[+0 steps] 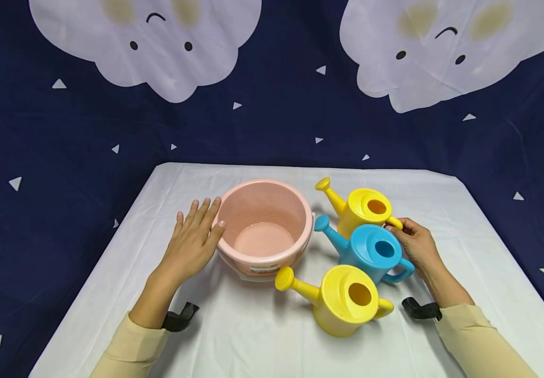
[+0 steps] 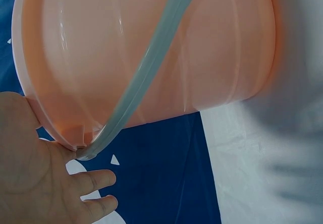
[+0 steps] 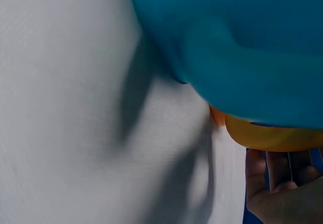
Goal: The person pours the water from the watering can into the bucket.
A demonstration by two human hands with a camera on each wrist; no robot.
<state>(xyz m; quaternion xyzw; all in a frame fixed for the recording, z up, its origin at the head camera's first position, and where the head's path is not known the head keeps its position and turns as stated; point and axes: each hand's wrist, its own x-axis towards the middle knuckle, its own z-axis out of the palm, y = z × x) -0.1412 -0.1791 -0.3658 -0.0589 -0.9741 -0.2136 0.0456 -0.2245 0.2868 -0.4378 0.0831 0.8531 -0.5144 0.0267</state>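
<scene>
A pink bucket (image 1: 264,270) stands upright, its grey handle (image 2: 136,90) hanging across its side. My left hand (image 1: 191,244) lies against the bucket's left rim, fingers straight and thumb over the edge. To the right stand three watering cans. At the far one, a yellow watering can (image 1: 349,215), my right hand (image 1: 418,245) grips the handle. The fingers (image 3: 256,166) show against that handle in the right wrist view. A blue watering can (image 1: 368,249) stands in the middle, close to my right wrist. Nearest me is another yellow watering can (image 1: 338,310). All three spouts point left.
Everything stands on a table covered with a white cloth (image 1: 234,336). Behind it hangs a dark blue backdrop (image 1: 281,136) with white clouds and small triangles. A black wrist strap piece (image 1: 179,317) sits at my left wrist, another black piece (image 1: 420,308) at my right.
</scene>
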